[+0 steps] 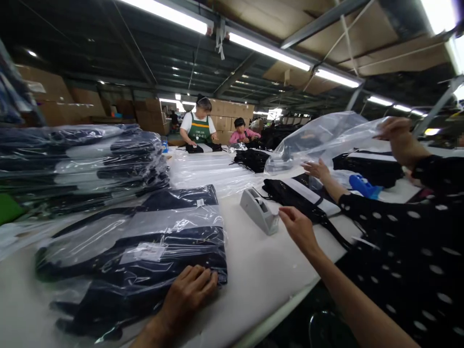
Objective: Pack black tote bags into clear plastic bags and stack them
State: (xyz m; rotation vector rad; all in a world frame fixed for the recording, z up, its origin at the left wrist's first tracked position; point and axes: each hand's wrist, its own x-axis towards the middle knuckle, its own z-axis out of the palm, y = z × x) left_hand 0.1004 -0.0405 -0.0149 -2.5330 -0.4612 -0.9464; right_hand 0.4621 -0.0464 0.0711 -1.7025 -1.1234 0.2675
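Observation:
My left hand (189, 294) rests on the near right edge of a folded dark garment (145, 246) in a clear plastic bag, fingers lying over it without gripping. A white label (147, 252) shows on the bag. To the right stands a grey tape dispenser (258, 211). At its cutting end my right hand (299, 231) is closed in a pinch, thumb and fingertips together. The pinch seems to hold the end of the tape, though the strip itself is barely visible.
On the left rises a stack of bagged garments (83, 164). Flat clear bags (206, 169) cover the table's middle. A co-worker in a dotted sleeve (406, 217) at right lifts a clear bag (319, 135) above black garments (295, 193). Two other people work across the table.

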